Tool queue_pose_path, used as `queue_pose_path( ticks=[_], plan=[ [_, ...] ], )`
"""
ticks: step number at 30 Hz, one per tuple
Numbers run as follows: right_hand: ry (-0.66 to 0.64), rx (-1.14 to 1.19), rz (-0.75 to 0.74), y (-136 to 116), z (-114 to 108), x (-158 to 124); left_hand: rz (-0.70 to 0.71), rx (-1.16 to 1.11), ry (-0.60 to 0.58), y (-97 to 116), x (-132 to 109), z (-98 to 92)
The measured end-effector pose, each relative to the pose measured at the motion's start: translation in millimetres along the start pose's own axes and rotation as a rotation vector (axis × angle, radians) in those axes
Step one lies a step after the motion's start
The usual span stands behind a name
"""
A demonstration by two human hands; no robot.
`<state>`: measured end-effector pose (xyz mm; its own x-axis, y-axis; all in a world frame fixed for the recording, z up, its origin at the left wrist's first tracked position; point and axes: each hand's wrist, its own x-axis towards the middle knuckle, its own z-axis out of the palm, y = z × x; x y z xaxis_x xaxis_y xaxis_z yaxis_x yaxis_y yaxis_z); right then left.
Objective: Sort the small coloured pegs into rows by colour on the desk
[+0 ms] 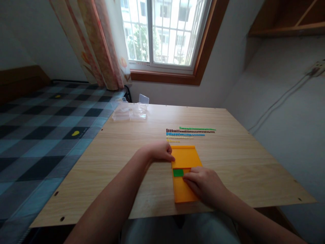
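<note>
A flat orange tray (186,156) lies on the table in front of me, with a raised bar across its middle and a ridge along its far end. My left hand (159,151) is closed at the tray's far left edge, the thumb pressing on that edge. My right hand (207,183) lies over the tray's near right part, its fingers pinched together. What those fingertips hold, if anything, is hidden. Just left of them a green rectangular piece (178,173) sits on the tray, right below the bar.
Beyond the tray, small pieces lie in rows: green (194,128), brown (190,131), blue (186,134), pale and yellow ones. Clear plastic boxes (130,112) stand at the table's far left corner. A bed with a checked cover (63,118) adjoins the wooden table (241,169).
</note>
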<state>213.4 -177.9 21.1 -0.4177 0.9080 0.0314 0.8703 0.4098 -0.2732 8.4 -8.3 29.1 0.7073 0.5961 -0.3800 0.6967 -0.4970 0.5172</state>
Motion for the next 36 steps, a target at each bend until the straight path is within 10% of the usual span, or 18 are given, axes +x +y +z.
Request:
queue_pose_path(
  ticks=[21,28,36],
  plan=[
    [0.174,0.047,-0.053,10.8,-16.0,7.1,0.013,-0.011,0.005,-1.2,0.1,1.8],
    [0.206,-0.090,0.200,69.0,-68.2,98.0,0.023,-0.097,-0.015,-6.7,2.1,1.1],
    [-0.014,-0.092,0.358,115.5,-57.2,205.2,0.036,-0.143,-0.011,-5.4,-0.6,0.6]
  ],
)
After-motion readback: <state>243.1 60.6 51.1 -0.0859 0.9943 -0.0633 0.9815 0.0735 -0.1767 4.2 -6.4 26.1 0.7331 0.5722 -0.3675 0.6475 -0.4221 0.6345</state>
